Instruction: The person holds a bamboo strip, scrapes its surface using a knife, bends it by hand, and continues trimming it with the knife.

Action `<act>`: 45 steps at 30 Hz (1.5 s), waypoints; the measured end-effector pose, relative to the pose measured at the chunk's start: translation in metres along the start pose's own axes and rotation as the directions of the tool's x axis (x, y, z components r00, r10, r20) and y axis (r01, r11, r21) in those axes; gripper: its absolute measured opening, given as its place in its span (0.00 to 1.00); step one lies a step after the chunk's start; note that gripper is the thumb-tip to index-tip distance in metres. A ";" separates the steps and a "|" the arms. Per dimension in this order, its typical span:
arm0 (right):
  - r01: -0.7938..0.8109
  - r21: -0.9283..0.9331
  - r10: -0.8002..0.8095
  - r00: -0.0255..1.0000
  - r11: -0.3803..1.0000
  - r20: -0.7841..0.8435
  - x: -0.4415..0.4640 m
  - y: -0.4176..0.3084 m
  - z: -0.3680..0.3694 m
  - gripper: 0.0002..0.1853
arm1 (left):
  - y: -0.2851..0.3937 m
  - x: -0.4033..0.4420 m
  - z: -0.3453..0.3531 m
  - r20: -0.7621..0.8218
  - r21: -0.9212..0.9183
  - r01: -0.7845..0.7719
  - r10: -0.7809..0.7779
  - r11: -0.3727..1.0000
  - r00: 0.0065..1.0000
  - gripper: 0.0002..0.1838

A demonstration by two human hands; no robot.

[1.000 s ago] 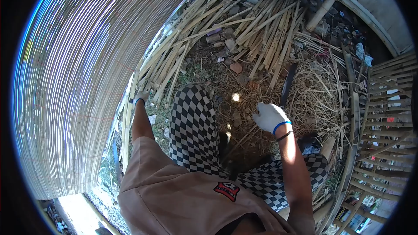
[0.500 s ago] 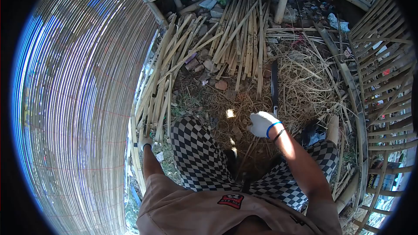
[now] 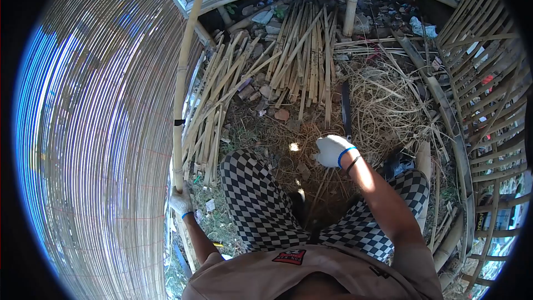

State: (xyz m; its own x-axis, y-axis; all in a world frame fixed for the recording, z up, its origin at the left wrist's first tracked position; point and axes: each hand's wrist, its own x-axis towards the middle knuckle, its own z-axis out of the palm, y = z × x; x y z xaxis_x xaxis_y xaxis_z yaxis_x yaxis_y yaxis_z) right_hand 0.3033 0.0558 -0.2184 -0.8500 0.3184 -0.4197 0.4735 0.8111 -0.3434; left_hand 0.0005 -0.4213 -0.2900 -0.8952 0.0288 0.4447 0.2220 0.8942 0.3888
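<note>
My left hand [image 3: 180,202], in a white glove, is closed around the lower end of a long bamboo strip [image 3: 182,86]. The strip stands raised along the left screen and has a dark band partway up. My right hand [image 3: 332,151], also gloved, is a fist between my knees. From it a machete [image 3: 346,110] points away from me, its dark blade over the ground; the handle is hidden in the fist. A pile of split bamboo strips [image 3: 300,58] lies ahead, with more strips [image 3: 214,116] to the left.
A slatted bamboo screen [image 3: 111,133] rises on the left, and a bamboo lattice [image 3: 494,116] on the right. Curly shavings [image 3: 388,105] cover the ground at right. Bamboo poles [image 3: 438,97] lie beside the lattice. A short post [image 3: 351,11] stands at the back.
My left hand has lifted the bamboo strip from the left-hand strips, so it now stands up along the screen. My right hand with the machete has barely moved.
</note>
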 end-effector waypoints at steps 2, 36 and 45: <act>-0.001 -0.006 0.001 0.999 1.000 -0.035 -0.003 0.002 0.000 0.22 | 0.027 0.002 -0.024 -0.055 -0.071 -0.015 0.011 0.997 0.998 0.26; 0.106 0.070 -0.061 0.883 0.992 -0.466 -0.042 0.061 -0.043 0.21 | 0.325 0.114 -0.157 0.127 -0.439 -0.327 0.418 0.837 0.899 0.42; 0.185 0.235 -0.090 0.926 0.954 -0.366 -0.038 0.037 -0.031 0.15 | 0.191 0.135 -0.160 0.621 -0.783 0.488 0.467 0.385 0.630 0.33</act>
State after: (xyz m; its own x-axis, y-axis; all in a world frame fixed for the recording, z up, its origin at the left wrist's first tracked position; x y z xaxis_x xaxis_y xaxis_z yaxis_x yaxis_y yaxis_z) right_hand 0.3459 0.0886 -0.1892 -0.9143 0.4018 -0.0506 0.3486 0.7173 -0.6032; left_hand -0.0161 -0.3182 -0.0266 -0.7002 0.7129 -0.0399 -0.0484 0.0083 0.9988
